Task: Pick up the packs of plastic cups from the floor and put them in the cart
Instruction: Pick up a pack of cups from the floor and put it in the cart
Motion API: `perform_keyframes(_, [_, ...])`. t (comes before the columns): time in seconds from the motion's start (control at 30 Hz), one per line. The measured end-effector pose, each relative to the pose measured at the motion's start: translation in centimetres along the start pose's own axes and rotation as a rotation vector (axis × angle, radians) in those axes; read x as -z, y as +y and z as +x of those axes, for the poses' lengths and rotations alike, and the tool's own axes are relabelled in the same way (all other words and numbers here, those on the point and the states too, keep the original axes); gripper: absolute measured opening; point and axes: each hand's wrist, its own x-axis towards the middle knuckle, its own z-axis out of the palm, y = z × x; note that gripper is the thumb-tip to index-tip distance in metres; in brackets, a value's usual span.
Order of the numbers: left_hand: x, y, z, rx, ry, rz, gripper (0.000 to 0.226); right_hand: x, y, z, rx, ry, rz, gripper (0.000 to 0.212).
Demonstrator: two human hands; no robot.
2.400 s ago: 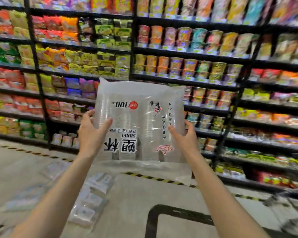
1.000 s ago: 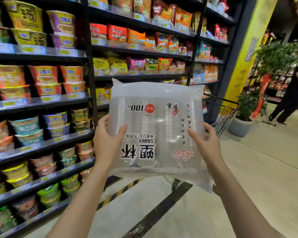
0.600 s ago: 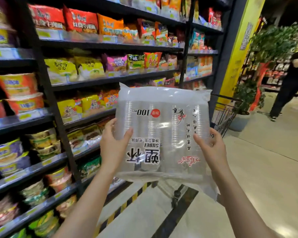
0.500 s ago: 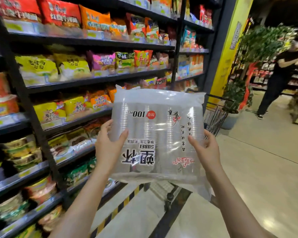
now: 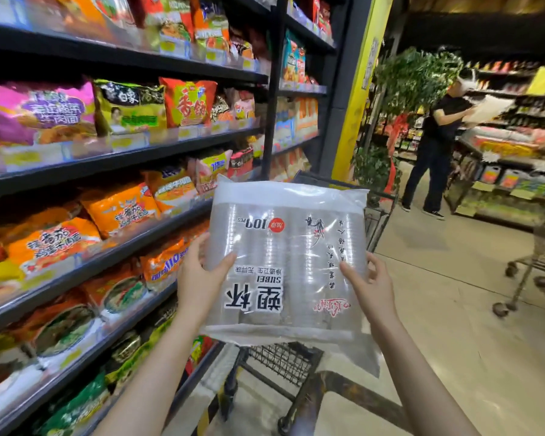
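Just one pack (image 5: pixel 288 262), two hands (image 5: pixel 202 278) (image 5: pixel 373 287)

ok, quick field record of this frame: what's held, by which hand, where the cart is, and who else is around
held item: pack of plastic cups, clear bag, print reads upside down
left hand: grips the pack's left edge, thumb on its front
right hand: holds the pack's right edge, thumb on its front
pack position: raised in the air in front of the cart, not yet inside it
cart: wire basket directly behind and below the pack, mostly hidden by it
left of scene: shelves of noodle packets
bystander: person in dark clothes, far right aisle
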Motion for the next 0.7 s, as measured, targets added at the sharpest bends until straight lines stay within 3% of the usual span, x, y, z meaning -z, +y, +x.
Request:
perform_keyframes(0.27, [-8.6, -5.1, 13.7, 0.072, -0.120, 0.001, 0.049, -5.0, 4.3, 12.1, -0.095, 0.115, -0.046, 0.058])
perform_keyframes(0.7, [-24.5, -18.7, 29.2, 0.171, -0.318, 0.170, 0.048, -11.4, 17.7, 29.7, -0.373, 0.155, -0.144, 0.064])
